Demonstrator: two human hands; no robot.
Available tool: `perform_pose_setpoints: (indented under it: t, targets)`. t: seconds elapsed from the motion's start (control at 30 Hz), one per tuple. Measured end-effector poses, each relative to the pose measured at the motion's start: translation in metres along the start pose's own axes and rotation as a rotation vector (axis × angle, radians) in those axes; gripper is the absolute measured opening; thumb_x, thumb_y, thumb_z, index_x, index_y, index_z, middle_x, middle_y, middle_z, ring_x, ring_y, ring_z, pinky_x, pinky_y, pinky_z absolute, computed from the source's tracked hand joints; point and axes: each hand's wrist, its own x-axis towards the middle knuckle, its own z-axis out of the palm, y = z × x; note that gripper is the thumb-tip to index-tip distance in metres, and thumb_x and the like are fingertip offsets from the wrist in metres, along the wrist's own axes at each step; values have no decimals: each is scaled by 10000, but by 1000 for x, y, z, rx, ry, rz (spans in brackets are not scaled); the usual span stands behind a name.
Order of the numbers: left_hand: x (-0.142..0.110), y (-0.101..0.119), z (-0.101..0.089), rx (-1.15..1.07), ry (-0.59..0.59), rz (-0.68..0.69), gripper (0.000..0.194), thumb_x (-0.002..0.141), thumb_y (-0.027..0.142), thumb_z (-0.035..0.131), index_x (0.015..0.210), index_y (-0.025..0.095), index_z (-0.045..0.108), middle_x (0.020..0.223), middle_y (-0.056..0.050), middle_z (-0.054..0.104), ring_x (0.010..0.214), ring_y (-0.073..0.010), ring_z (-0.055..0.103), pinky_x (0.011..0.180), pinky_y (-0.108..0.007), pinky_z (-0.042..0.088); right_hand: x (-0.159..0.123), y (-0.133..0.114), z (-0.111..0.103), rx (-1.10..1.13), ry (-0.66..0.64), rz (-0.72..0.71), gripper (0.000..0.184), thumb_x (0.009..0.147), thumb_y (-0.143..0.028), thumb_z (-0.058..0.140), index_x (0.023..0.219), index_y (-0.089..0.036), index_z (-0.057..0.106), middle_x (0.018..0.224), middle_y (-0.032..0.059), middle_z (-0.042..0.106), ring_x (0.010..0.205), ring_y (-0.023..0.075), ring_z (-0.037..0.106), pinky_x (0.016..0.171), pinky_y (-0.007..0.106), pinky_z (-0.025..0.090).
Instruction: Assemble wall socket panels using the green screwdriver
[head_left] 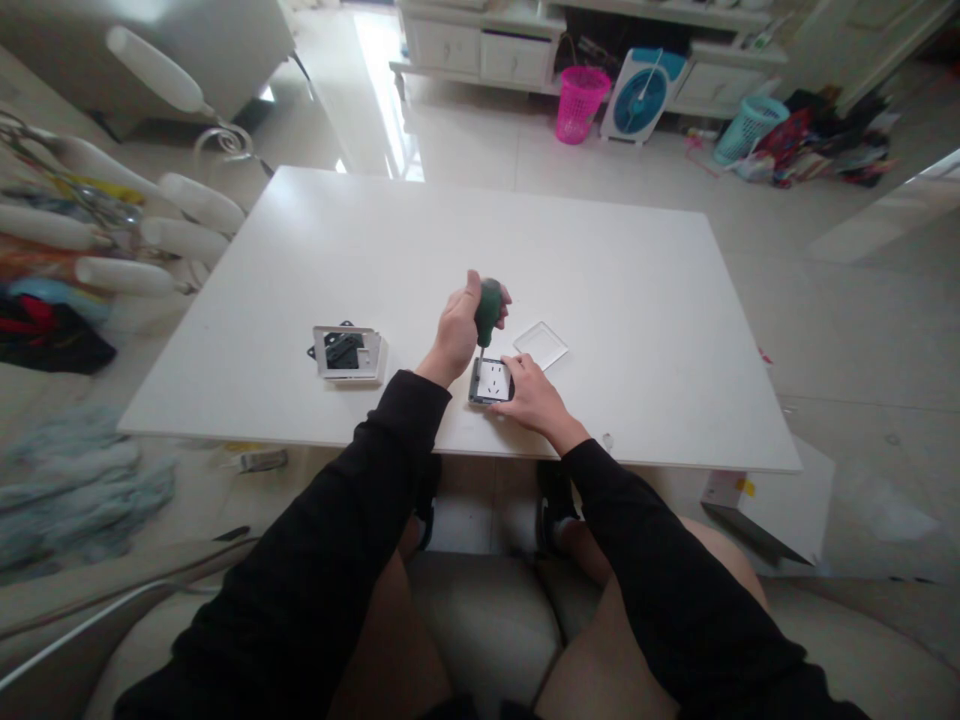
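My left hand [459,325] is closed round the green handle of a screwdriver [489,308], which stands nearly upright. Its shaft points down at the left edge of a wall socket [493,380] with a white face and dark frame. Whether the tip sits in a screw is too small to tell. My right hand [534,393] grips the socket from its right side, thumb at the near edge and fingers at the far edge. Just beyond that hand lies a clear square cover [541,344] on the white table.
To the left on the white table [600,270] sits a white frame [349,353] with dark plates in it. White rounded rack arms [180,240] reach toward the table's left edge. A pink basket [581,105] and a blue fan [643,95] stand on the floor beyond.
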Motion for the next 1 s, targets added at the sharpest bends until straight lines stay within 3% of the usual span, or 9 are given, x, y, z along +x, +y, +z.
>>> perform_pose_setpoints:
  t: [0.13,0.4,0.57,0.67,0.83,1.0]
  targets:
    - [-3,3,1,-17,-10,2,529,969,744,474,874,243,614,582,23,534,497,-127,516,486,-269,427,0,0,0,10,8,-3,808,743,-410,868,1441,-192,523,1318,136,552,1239,329,561,1081,479,500]
    - [-4,5,-5,-59,-68,69,413,913,549,651,720,184,644,680,-20,589,600,-115,563,542,-260,440,0,0,-1,-4,-2,1,802,752,-393,863,1446,-190,516,1333,133,549,1258,322,552,1103,458,493]
    - [-5,12,-2,-8,-53,-11,544,986,657,500,691,210,590,560,-3,524,524,-133,554,507,-280,439,0,1,0,13,11,0,810,741,-414,869,1443,-205,523,1322,125,550,1250,328,559,1099,480,495]
    - [-5,12,-2,-31,-30,-17,503,987,674,506,747,236,567,495,47,418,433,-118,473,467,-275,388,0,0,0,13,-3,6,810,744,-411,867,1443,-189,524,1330,135,552,1256,329,557,1099,474,493]
    - [-6,6,-5,-31,-27,100,445,905,618,674,754,227,525,622,37,553,507,-92,522,503,-249,424,1,0,-1,10,-6,12,818,737,-407,875,1441,-185,524,1334,140,551,1263,328,550,1094,467,491]
    - [-5,8,-3,23,-23,64,481,868,639,723,739,202,565,635,19,598,579,-102,606,554,-236,482,1,1,0,12,-5,6,794,752,-403,863,1431,-166,527,1326,143,549,1251,326,553,1095,464,493]
